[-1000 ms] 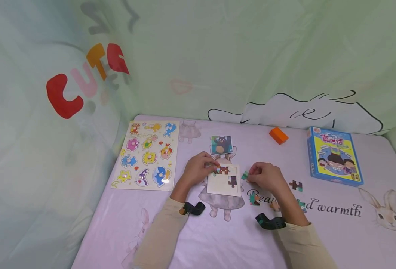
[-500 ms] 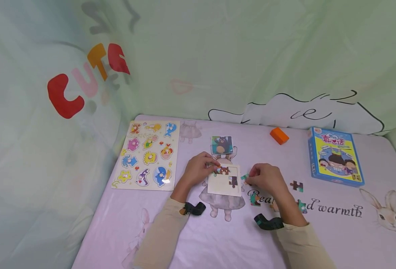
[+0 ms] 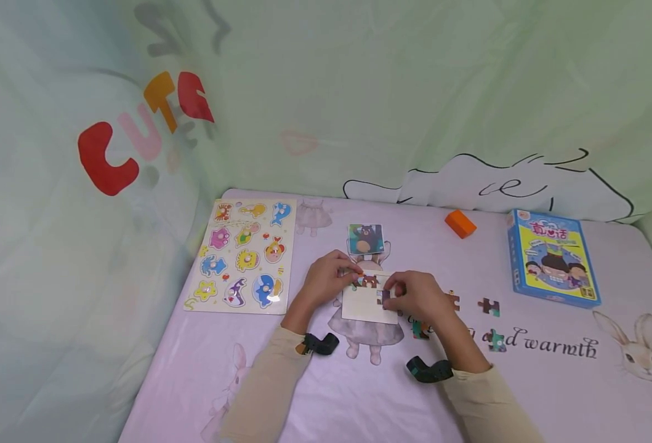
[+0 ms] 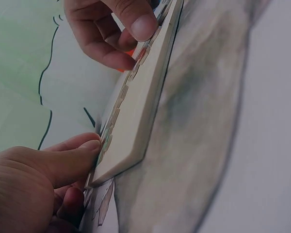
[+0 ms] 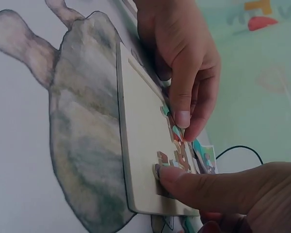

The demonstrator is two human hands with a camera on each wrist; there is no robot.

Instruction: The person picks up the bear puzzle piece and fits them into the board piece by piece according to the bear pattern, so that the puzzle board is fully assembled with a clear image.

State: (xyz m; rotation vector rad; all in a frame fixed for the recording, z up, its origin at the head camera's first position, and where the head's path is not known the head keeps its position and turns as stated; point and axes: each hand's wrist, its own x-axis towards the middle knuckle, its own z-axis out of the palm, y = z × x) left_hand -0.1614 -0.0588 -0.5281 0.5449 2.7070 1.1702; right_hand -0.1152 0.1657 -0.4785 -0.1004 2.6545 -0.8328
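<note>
A pale wooden puzzle board [image 3: 360, 309] lies between my hands, with several brown and green jigsaw pieces [image 3: 368, 281] along its far side. My left hand [image 3: 324, 280] pinches the board's far left corner, thumb against the pieces there. My right hand [image 3: 418, 296] is over the board's right edge, thumb and fingers curled around a jigsaw piece mostly hidden by them. In the right wrist view, that thumb is on a dark piece [image 5: 157, 171] near the other fitted pieces. Just beyond the board lies a bear picture card [image 3: 366, 239].
Loose jigsaw pieces [image 3: 489, 306] are scattered right of the board, one partly under my right forearm. An animal knob puzzle [image 3: 256, 277] lies at left. An orange block [image 3: 460, 224] and a blue-yellow box [image 3: 553, 258] stand at back right.
My right hand has moved left from beside the board onto its right edge, and the green piece it held there is now hidden. My left hand has stayed at the corner.
</note>
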